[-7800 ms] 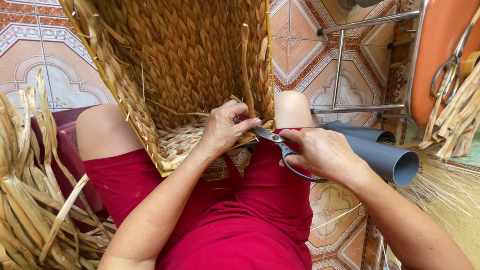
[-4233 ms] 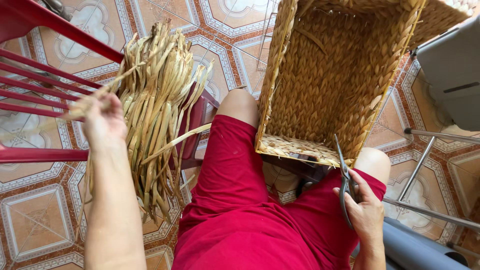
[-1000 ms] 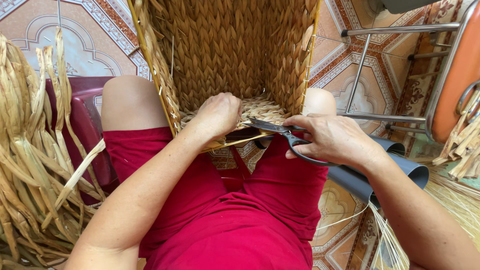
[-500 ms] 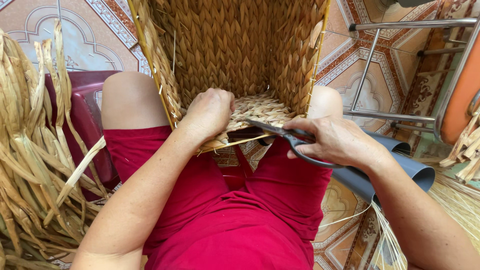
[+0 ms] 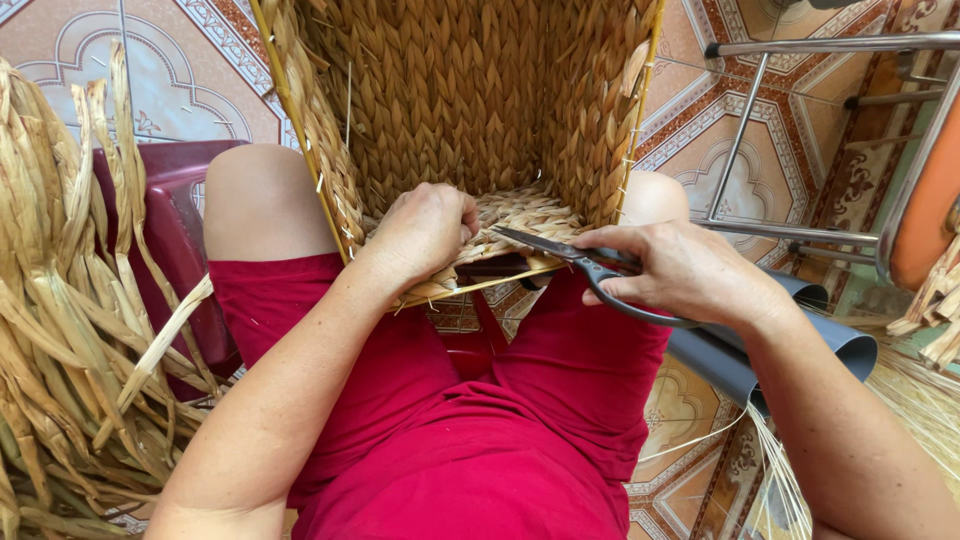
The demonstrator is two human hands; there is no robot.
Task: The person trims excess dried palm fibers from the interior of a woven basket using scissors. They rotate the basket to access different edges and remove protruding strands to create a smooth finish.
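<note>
A tall woven straw basket lies tilted across my knees, its open side facing me. My left hand is closed on the woven strands at the basket's near edge. My right hand grips a pair of dark metal scissors. Their blades point left toward the basket's rim, close to my left hand's fingers. I sit in red shorts on a low dark red stool.
A thick bundle of dried straw strands hangs at my left. Grey plastic pipes lie at my right knee. A metal chair frame and an orange seat stand at the right. More loose straw lies lower right on the patterned tile floor.
Earlier my left hand reached out to the straw bundle, then came back to the basket's edge. In the last second both hands stayed there and the scissors shifted slightly along the rim.
</note>
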